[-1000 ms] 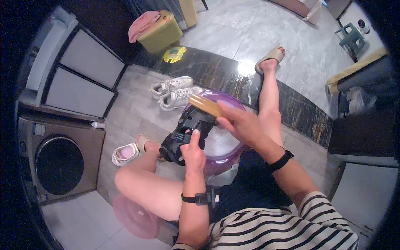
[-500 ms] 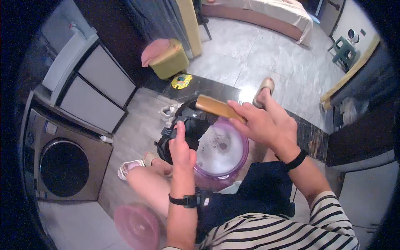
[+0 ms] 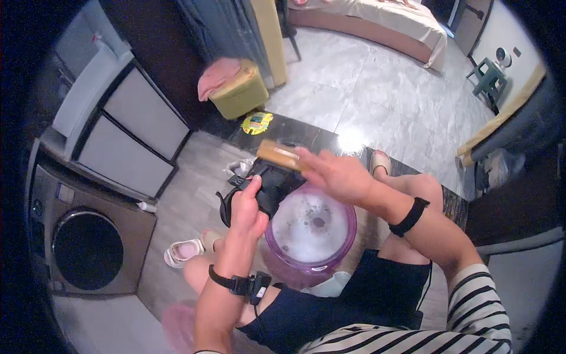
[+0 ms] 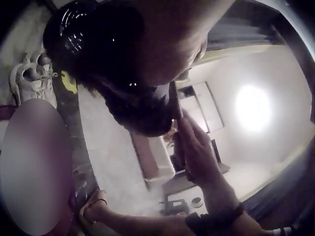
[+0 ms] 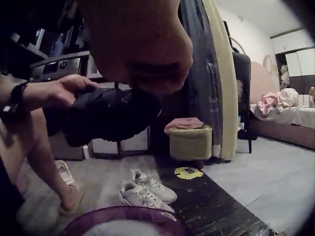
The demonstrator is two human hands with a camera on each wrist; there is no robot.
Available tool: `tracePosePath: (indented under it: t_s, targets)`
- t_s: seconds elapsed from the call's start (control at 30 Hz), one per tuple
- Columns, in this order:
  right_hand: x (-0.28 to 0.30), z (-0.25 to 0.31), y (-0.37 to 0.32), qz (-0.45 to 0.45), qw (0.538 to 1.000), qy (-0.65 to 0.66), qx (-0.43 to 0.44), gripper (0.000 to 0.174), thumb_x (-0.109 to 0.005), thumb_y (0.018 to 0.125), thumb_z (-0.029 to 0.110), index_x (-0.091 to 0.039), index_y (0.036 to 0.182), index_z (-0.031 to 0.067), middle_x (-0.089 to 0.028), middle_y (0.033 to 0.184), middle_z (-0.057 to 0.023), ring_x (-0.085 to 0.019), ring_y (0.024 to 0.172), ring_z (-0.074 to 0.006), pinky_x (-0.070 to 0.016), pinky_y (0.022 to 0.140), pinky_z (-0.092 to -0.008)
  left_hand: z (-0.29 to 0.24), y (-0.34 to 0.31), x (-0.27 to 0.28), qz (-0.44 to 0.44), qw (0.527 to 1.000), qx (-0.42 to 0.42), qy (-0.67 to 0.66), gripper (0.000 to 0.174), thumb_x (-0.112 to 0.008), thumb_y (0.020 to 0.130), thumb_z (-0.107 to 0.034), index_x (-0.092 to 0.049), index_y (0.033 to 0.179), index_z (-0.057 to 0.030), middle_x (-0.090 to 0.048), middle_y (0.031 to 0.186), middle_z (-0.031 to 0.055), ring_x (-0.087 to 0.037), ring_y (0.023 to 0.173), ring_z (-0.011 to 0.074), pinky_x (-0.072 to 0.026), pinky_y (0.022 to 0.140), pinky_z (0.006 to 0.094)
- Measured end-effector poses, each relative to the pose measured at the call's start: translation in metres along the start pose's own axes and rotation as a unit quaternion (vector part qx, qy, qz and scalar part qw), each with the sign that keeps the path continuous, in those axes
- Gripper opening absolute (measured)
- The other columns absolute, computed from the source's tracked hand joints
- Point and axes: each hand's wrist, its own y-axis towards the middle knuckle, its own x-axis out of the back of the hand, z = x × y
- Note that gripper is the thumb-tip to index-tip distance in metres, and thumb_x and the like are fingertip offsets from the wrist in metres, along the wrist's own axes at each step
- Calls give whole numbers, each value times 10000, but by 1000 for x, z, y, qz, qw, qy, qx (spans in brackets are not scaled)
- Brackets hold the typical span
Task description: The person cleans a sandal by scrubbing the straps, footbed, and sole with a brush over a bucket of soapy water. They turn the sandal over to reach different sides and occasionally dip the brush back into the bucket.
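At the far left we see a washing machine (image 3: 88, 249), then a pale slipper (image 3: 184, 252) on the floor. Next, the left hand (image 3: 246, 213) grips a black shoe (image 3: 275, 192), thumb on top, holding it up near the left edge of the purple basin (image 3: 353, 227). Over the shoe we find a wooden brush (image 3: 277, 155). Suds (image 3: 309, 239) lie in the basin; beyond, the slightly blurred right hand (image 3: 339, 178) grips the brush. Farther right we spot a green stool (image 3: 489, 79).

A washing machine (image 3: 88, 251) stands beside a pale-doored cabinet (image 3: 127, 133). A pink cloth (image 3: 219, 76) lies on a yellowish box (image 3: 243, 99) near a curtain (image 3: 221, 35); farther back are a green stool (image 3: 489, 81) and a bed (image 3: 365, 40).
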Motion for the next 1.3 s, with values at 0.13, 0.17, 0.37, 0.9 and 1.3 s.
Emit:
tracePosePath:
  t_s: [0.13,0.17,0.37,0.9,1.3]
  targets:
    - [-35,-4,3,9,997,77,10,520,-612,939,284,-465,1424,172,-613,817,-151,-638,690,-361,-527,626,-451,12,13,12,-49,999,-2,-5,304,-498,998,-141,-536,1236,45,-643,1181,157,-653,1048,289,-512,966,432]
    - [-41,-7,9,7,994,107,24,517,-617,938,278,-471,1422,171,-617,816,-152,-640,698,-360,-527,630,-447,11,17,15,-66,998,-10,-6,301,-510,993,-134,-537,1234,44,-644,1174,157,-655,1043,284,-514,961,429]
    - [-51,-9,22,17,988,153,-4,493,-617,937,287,-499,1400,165,-634,803,-163,-654,733,-350,-531,649,-435,18,22,15,-148,987,-53,39,294,-574,968,-119,-537,1219,30,-653,1123,165,-667,1002,283,-542,902,427]
    - [-52,-34,30,15,994,72,-79,501,-647,915,314,-518,1387,207,-612,765,-130,-658,682,-324,-536,624,-442,20,21,12,-133,990,-50,-4,351,-561,978,-113,-517,1266,82,-617,1210,172,-637,1061,261,-509,949,404]
    - [-59,-14,8,-18,997,79,7,532,-661,905,294,-512,1398,163,-593,727,-119,-619,629,-326,-509,577,-422,19,19,17,-129,990,-20,-44,384,-480,1018,-191,-488,1333,28,-617,1253,161,-618,1120,292,-486,987,437]
